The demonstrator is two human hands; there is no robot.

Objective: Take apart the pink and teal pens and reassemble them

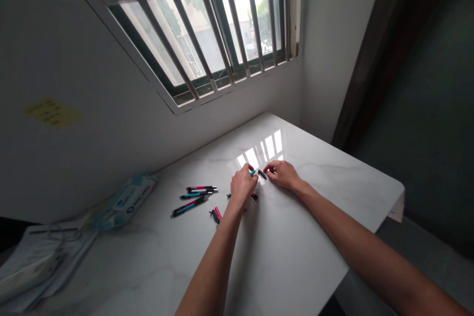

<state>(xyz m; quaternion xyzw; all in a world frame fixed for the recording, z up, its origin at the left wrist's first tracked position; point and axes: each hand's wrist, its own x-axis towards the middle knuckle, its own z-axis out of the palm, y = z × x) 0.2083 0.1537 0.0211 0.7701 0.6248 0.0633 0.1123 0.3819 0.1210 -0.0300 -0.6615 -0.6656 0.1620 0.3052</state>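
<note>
My left hand (pixel 242 183) is closed on a small blue pen barrel (pixel 253 173), which pokes out between thumb and fingers. Just right of it, a short black pen part (pixel 262 174) lies on the white table. My right hand (pixel 284 175) rests beside that part, its curved thumb and forefinger slightly apart, with nothing clearly visible between them. Partly hidden beneath my left hand and wrist are more dark pen parts (pixel 254 196). Left of my forearm lie black pieces (pixel 214 216) and pink barrels (pixel 218 213).
Several whole pens (pixel 192 205) in black, pink and blue lie together on the marble-patterned table (pixel 289 252). A pack of wipes (pixel 129 202) and papers (pixel 48 256) sit along the left side. The wall and a barred window (pixel 222 34) stand behind.
</note>
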